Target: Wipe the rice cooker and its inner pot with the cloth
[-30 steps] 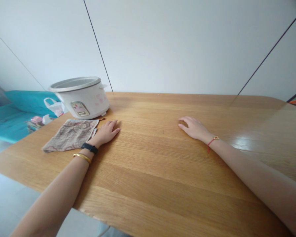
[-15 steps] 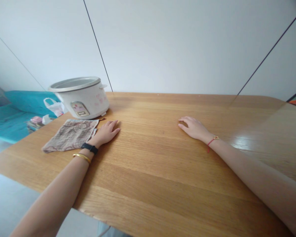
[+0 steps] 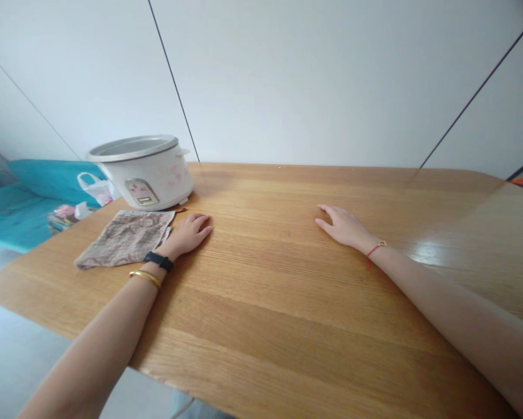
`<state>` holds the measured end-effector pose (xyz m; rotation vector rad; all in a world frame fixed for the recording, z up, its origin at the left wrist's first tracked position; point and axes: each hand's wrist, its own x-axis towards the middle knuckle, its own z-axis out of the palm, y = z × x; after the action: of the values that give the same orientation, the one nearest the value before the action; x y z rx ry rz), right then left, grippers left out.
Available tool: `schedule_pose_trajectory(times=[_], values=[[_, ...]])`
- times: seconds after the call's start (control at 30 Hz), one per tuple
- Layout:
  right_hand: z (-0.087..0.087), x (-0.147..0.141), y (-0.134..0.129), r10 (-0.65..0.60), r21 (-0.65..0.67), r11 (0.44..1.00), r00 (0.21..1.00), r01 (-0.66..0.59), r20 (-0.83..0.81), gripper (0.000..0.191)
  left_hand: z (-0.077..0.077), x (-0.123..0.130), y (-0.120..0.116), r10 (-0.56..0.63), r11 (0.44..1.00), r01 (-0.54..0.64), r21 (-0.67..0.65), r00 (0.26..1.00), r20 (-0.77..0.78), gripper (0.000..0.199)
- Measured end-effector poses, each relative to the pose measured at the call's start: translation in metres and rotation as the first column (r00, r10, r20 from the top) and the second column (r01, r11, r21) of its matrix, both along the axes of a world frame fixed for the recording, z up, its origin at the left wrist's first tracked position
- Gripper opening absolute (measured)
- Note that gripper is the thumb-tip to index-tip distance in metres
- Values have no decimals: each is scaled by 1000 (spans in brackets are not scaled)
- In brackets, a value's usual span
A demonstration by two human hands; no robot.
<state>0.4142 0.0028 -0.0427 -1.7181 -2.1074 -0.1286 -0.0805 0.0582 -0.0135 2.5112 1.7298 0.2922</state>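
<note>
cooker (image 3: 161,180) is standing on table (image 3: 261,291) | cloth (image 3: 124,240) is lying before it | left hand (image 3: 188,233) is resting near cooker, loosely spread, empty | right hand (image 3: 342,226) is resting well right of cooker, thumb parted, empty

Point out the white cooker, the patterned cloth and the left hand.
White cooker (image 3: 148,170): head view, on the side wall of its body.
Patterned cloth (image 3: 124,240): head view, on the middle of its upper face.
Left hand (image 3: 185,236): head view, on its back.
</note>
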Motion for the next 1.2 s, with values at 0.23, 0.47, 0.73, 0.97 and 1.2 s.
schedule_pose_trajectory(times=[0.23, 0.47, 0.73, 0.97, 1.2], values=[[0, 3, 2, 64, -13, 998, 998, -64, 24, 37, -3, 0, 0, 32, 999, -32, 9, 999, -21, 77], [-1, 3, 2, 46, -16, 999, 999, -46, 18, 39, -2, 0, 2, 11, 1000, -11, 6, 1000, 4, 72], [0, 2, 0, 54, -18, 998, 998, -54, 17, 39, -3, -1, 1, 28, 999, -28, 19, 1000, -4, 75], [0, 2, 1, 65, -17, 998, 998, -65, 13, 38, -5, -2, 3, 30, 999, -30, 14, 1000, -5, 77], [0, 0, -1, 32, -8, 999, 999, -32, 7, 50, -5, -3, 4, 6, 1000, -6, 29, 1000, -8, 72]])
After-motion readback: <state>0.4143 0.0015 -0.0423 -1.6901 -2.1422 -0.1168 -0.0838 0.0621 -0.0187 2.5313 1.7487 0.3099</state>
